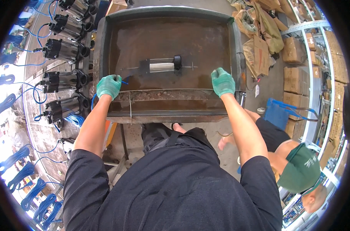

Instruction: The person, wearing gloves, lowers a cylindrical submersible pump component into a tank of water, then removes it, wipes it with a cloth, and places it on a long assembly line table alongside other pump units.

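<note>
A metal cylinder with black ends, a pump by its look (162,65), lies on its side in the brownish water of a dark metal tank (167,118). A thin rod with a short crosspiece shows at its right. My left hand (109,86), in a green glove, is closed round a blue cable (125,82) at the tank's near left. The cable comes out on both sides of the fist. At the near right of the tank, my right hand (223,82), also gloved in green, is closed too; what it holds, if anything, is hidden. Both hands are apart from the pump.
Several black and metal pumps (61,50) with blue cables stand along a table (32,88) on the left. Coiled blue cables (23,175) lie further out. Another person in a green cap (302,169) bends close by on the right, before shelves of cardboard boxes (296,81).
</note>
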